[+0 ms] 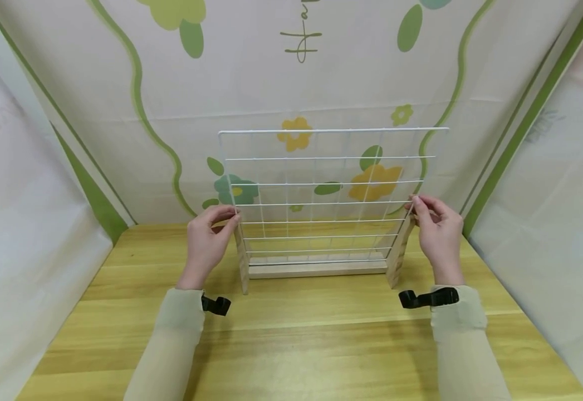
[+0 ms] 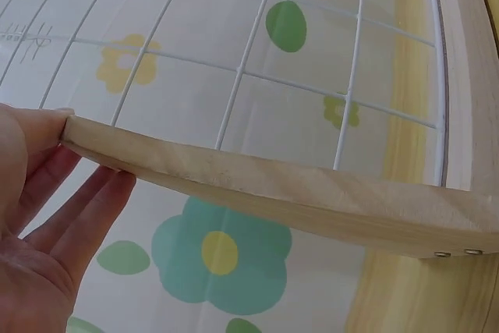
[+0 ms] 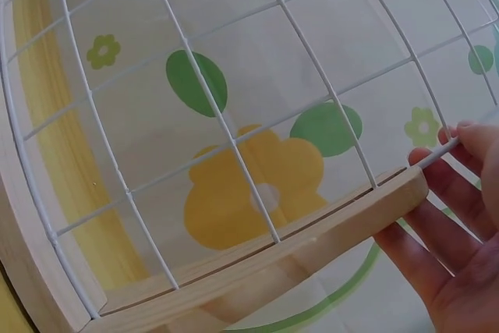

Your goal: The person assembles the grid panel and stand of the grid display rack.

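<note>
A white wire grid panel (image 1: 321, 184) stands upright in a wooden stand (image 1: 316, 272) with a bottom bar and two side posts. Its upper part rises above the posts. At the top of the left post (image 2: 257, 181), my left hand (image 1: 206, 239) pinches the panel's edge between thumb and fingers, with fingertips against the wood. My right hand (image 1: 439, 231) pinches the panel's right edge wire just beyond the end of the right post (image 3: 312, 255), other fingers touching that post. In the right wrist view the edge wire lies along a groove in the wood.
The stand sits on a wood-grain table (image 1: 301, 345) towards its back edge. Behind it hangs a white cloth (image 1: 271, 83) printed with flowers and leaves. Similar cloth walls (image 1: 35, 195) close off the left and right sides. Two screw heads (image 2: 472, 252) show low on the left post.
</note>
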A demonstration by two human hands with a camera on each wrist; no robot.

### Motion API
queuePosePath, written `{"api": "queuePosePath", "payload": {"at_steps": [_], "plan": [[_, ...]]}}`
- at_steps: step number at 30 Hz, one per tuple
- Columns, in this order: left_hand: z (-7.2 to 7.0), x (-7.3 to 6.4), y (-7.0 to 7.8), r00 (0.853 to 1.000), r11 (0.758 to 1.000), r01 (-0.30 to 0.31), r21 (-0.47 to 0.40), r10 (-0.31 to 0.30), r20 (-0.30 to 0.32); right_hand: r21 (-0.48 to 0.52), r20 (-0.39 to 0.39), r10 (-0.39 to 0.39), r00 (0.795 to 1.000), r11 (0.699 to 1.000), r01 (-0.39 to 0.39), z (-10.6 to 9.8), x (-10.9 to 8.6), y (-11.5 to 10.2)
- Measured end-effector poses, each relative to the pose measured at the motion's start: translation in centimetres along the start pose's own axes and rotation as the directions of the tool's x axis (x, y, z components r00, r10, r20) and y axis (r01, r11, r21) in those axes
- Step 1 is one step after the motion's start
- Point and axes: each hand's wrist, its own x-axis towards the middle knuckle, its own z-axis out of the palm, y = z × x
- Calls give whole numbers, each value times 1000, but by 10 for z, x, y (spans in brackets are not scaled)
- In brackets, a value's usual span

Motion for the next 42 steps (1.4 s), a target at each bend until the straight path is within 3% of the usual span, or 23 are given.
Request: {"api": "queuePosePath", "payload": {"at_steps": [5,16,24,30,35,37,42], "plan": [[2,4,1,999,999,-35,29,35,8,-3,18,-35,999,999,35,2,-6,-16],[5,3,-2,999,999,-34,-29,34,-11,-71,18,-49,999,996,51,-1,3,6],[0,7,1,999,998,21,-51,-19,44,-157,64,-79,995,984,88,-4,4,6],[-2,6,4,998,999,39,-3,-39,40,-186,94,-106,990,975,122,-2,4,9],[-2,8,9,998,998,39,56,-41,46,-189,85,-84,993,977,99,-2,3,11],[-1,10,11,999,998,38,46,-39,24,-185,78,-80,994,978,93,-3,3,12],[0,16,16,995,1000,5,-15,-7,-101,-170,62,-102,993,979,111,-2,3,13]]}}
